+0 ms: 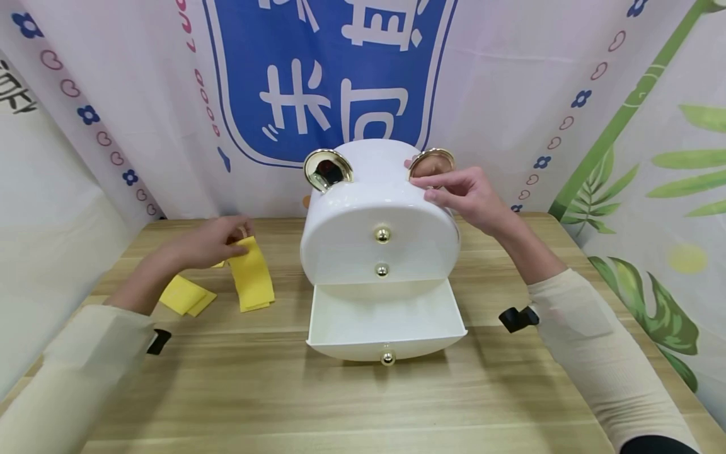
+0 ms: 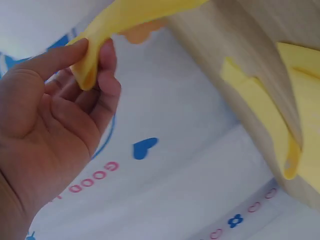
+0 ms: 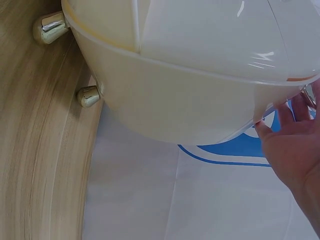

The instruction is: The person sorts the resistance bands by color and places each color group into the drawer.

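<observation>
My left hand (image 1: 224, 236) pinches one end of a folded yellow strip (image 1: 251, 274), thin and soft-looking, between thumb and fingers. It hangs over the table's left part; the left wrist view shows the folded end of the strip (image 2: 87, 70) at the fingertips. A glossy white drawer box (image 1: 380, 246) with gold knobs and two round gold ears stands in the middle. Its bottom drawer (image 1: 388, 312) is pulled out and holds nothing. My right hand (image 1: 467, 195) holds the box at its right ear (image 1: 432, 162), thumb at the white shell and fingers around the ear.
More folded yellow pieces (image 1: 184, 295) lie on the wooden table (image 1: 255, 391) beside the left forearm. A printed white curtain (image 1: 488, 82) with a blue panel hangs close behind the box, and further printed cloth (image 1: 675, 239) flanks the right side.
</observation>
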Available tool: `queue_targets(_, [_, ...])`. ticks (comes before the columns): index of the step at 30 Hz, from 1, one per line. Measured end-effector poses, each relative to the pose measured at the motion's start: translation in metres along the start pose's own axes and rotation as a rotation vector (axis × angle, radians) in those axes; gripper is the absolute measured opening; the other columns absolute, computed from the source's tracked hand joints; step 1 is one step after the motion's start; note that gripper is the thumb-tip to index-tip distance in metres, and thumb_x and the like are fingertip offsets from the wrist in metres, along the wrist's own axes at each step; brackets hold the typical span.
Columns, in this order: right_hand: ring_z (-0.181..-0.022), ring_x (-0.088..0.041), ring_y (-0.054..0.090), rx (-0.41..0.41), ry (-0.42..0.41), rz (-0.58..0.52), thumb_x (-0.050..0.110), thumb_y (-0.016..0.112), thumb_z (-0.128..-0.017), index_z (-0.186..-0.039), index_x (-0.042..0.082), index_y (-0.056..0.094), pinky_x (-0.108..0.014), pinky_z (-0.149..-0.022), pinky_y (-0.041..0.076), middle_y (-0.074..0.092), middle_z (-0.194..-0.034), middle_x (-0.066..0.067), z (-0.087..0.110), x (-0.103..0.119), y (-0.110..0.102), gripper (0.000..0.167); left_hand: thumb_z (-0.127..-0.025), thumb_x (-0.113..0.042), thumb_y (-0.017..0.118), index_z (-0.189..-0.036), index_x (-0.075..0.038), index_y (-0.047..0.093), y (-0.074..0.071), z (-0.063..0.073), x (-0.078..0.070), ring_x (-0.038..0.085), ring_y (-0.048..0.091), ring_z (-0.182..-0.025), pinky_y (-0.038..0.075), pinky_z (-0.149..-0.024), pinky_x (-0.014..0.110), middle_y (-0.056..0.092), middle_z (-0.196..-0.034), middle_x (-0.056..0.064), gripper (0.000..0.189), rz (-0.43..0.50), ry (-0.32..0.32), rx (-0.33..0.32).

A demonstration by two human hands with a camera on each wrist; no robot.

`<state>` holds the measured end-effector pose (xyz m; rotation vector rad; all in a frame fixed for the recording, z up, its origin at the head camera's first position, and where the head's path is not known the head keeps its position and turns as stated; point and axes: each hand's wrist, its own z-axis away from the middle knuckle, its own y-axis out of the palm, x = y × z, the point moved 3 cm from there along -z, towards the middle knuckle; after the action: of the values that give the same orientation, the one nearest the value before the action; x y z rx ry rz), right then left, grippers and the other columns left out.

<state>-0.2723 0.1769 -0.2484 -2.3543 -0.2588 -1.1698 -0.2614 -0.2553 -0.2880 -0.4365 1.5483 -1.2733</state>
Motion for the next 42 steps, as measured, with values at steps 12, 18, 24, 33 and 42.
queue_targets(12, [-0.138, -0.021, 0.055, 0.001, -0.002, -0.022, -0.008, 0.063, -0.094, -0.12, -0.002, 0.075, -0.019, -0.067, 0.054, 0.061, -0.145, -0.011, -0.001, -0.001, 0.001, 0.03, -0.102, -0.002, 0.062, -0.112, 0.001, 0.059, -0.009, 0.019, -0.041, 0.023, 0.065, -0.076, 0.06, -0.064, 0.032, 0.065, -0.096, 0.013, 0.011, 0.263, 0.048, -0.036])
queue_targets(18, [-0.14, -0.022, 0.053, -0.003, 0.004, -0.011, -0.008, 0.063, -0.094, -0.121, -0.004, 0.074, -0.019, -0.071, 0.054, 0.062, -0.144, -0.01, -0.002, -0.002, 0.0, 0.029, -0.097, -0.003, 0.071, -0.114, 0.006, 0.067, -0.012, 0.026, -0.056, 0.022, 0.072, -0.078, 0.063, -0.067, 0.035, 0.067, -0.099, 0.017, 0.02, 0.328, 0.034, -0.109])
queue_targets(24, [-0.139, -0.021, 0.054, -0.002, 0.008, -0.016, -0.008, 0.063, -0.094, -0.121, -0.003, 0.074, -0.018, -0.068, 0.053, 0.062, -0.144, -0.01, -0.001, -0.001, 0.0, 0.029, -0.095, -0.006, 0.074, -0.116, 0.006, 0.069, -0.014, 0.034, -0.074, 0.022, 0.074, -0.079, 0.063, -0.068, 0.035, 0.071, -0.103, 0.019, 0.024, 0.399, 0.054, -0.148])
queue_targets(33, [-0.13, -0.019, 0.059, -0.009, 0.021, -0.003, -0.006, 0.063, -0.094, -0.12, 0.001, 0.076, -0.018, -0.062, 0.049, 0.061, -0.145, -0.011, 0.0, -0.002, 0.0, 0.03, -0.095, 0.0, 0.071, -0.117, 0.003, 0.073, -0.012, 0.045, -0.101, 0.027, 0.071, -0.073, 0.062, -0.065, 0.035, 0.075, -0.1, 0.012, 0.022, 0.524, 0.189, -0.159])
queue_targets(42, [-0.133, -0.019, 0.058, -0.002, 0.011, -0.017, -0.006, 0.062, -0.094, -0.12, 0.003, 0.077, -0.019, -0.063, 0.051, 0.062, -0.144, -0.009, 0.0, -0.003, 0.0, 0.031, -0.093, 0.002, 0.074, -0.119, 0.003, 0.074, -0.001, 0.044, -0.145, 0.023, 0.067, -0.068, 0.058, -0.06, 0.029, 0.075, -0.101, 0.017, 0.026, 0.677, 0.321, -0.064])
